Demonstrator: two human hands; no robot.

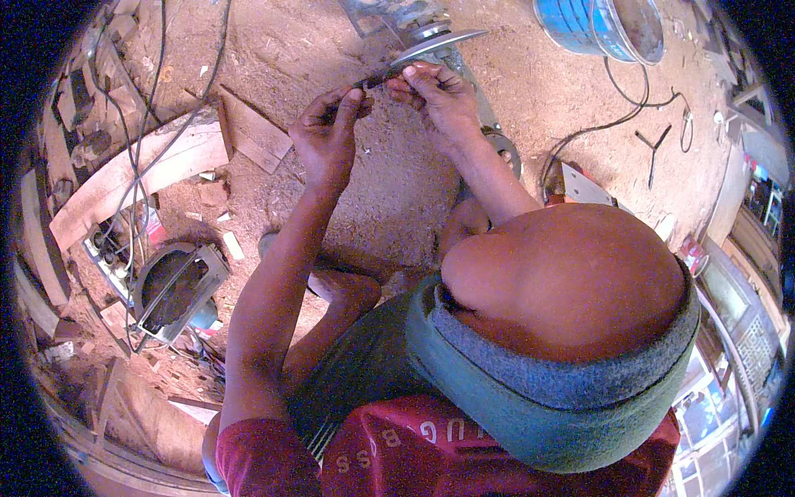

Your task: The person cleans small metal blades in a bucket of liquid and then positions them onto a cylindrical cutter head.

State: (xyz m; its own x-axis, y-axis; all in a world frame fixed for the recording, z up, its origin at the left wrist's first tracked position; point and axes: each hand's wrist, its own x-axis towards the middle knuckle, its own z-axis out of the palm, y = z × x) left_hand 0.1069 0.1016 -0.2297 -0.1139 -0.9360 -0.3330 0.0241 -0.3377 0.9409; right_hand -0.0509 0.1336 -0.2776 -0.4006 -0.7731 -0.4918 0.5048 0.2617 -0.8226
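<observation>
My left hand (328,137) pinches one end of a thin, dark, rod-like piece (375,84) between thumb and fingers. The fingers of my right hand (443,99) close on its other end, so it spans the gap between both hands. Just beyond my right fingertips is a grey metal disc (439,48), seen nearly edge-on and mounted on a machine; whether the piece touches it I cannot tell. The fingers cover much of the piece, and its exact kind is too small to make out.
A blue bucket (598,26) stands at the far right, with a black cable (609,124) trailing below it. A Y-shaped tool (653,155) lies on the dirt floor. To the left are a curved wooden plank (141,178), hanging cables and a dark round basin (170,286).
</observation>
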